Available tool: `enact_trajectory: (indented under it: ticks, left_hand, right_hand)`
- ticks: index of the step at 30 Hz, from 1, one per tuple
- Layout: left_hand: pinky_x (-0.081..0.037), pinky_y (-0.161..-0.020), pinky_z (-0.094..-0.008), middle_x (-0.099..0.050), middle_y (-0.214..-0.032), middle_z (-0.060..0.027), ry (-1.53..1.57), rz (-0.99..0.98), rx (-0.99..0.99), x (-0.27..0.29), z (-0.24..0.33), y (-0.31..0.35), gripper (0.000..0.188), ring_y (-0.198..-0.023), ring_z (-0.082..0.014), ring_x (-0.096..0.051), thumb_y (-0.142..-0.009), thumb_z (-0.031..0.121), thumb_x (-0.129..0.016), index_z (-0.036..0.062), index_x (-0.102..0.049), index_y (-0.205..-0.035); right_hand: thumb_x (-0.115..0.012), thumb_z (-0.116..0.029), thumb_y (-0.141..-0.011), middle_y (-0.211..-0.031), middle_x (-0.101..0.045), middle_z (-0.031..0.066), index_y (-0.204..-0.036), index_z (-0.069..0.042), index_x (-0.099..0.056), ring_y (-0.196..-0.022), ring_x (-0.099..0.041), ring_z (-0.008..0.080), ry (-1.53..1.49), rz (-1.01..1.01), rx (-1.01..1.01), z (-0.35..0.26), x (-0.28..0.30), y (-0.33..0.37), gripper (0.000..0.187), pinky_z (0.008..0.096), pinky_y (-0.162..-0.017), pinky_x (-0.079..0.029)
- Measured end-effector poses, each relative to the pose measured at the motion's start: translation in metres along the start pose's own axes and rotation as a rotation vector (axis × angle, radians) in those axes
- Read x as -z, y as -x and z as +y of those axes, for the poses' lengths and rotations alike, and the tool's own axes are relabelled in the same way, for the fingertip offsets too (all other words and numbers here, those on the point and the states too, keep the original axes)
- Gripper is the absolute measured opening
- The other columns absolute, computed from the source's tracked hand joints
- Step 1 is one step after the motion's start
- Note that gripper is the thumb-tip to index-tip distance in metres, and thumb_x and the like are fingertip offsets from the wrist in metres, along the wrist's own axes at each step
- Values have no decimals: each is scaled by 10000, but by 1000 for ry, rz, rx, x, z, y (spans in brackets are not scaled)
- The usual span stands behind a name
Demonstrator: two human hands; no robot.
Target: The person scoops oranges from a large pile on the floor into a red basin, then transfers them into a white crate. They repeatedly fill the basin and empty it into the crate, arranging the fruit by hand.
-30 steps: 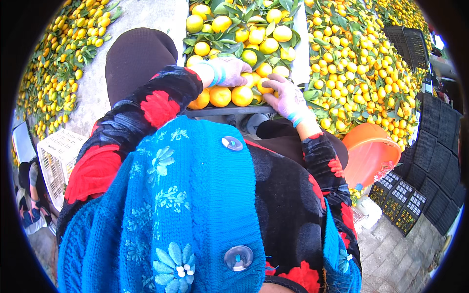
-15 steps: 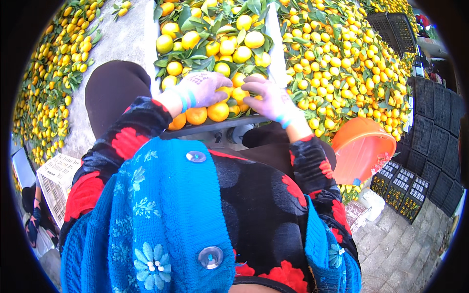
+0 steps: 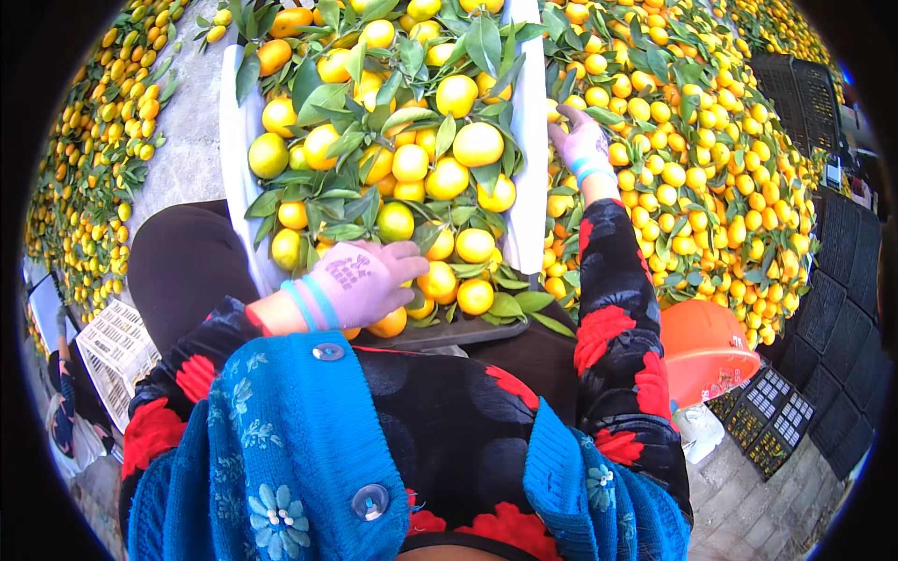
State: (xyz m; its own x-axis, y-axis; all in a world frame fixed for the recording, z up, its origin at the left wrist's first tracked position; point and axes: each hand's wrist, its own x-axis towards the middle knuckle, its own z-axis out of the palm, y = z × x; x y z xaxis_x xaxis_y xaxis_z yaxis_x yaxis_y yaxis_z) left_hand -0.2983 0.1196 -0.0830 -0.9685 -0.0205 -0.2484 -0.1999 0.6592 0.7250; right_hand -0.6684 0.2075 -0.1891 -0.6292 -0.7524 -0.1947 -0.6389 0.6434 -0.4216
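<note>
My left hand, in a lavender glove, lies palm down on the near end of a white-sided tray full of small oranges with green leaves. Its fingers stretch forward and rest against an orange. Outside the tray's right side, my right hand, gloved alike, reaches over a large heap of oranges. Its thumb and fingers are apart at the heap's edge; I see no fruit held in them. Part of the fruit beneath each hand is hidden.
An orange plastic basin stands right of my right arm. Black crates are stacked at the far right, with filled crates beside them. A white crate is at the left. More fruit lies beyond my left knee.
My right hand has left the tray and moved right and away, over the heap. My left hand remains at the tray's near end. The view has shifted, so the tray appears larger.
</note>
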Motion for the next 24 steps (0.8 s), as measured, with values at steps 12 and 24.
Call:
enact_trajectory:
  ticks: [12,24]
  left_hand:
    - [-526,-698,-443,-597,-1118,-105,157,-193,50,3,-17,-10,322,-832,-348,-646,-873,277,-597,125,-583,-1156]
    - [-504,-787,-453,-577,-1174,-109,-196,-229,-37,5,3,4,360,-979,-346,-620,-870,305,-573,129,-572,-1185]
  right_hand:
    - [-664,-405,-748,-1151,-653,99,-1250,-224,-572,-1079,-620,273,429,-189,-211,10,-44,-55,542,461,-928,-432]
    - [-799,-241,-719,-1073,-665,107,-1282,4,-556,-884,-650,149,-826,291,-130,-63,112,136,661,283,-776,-538]
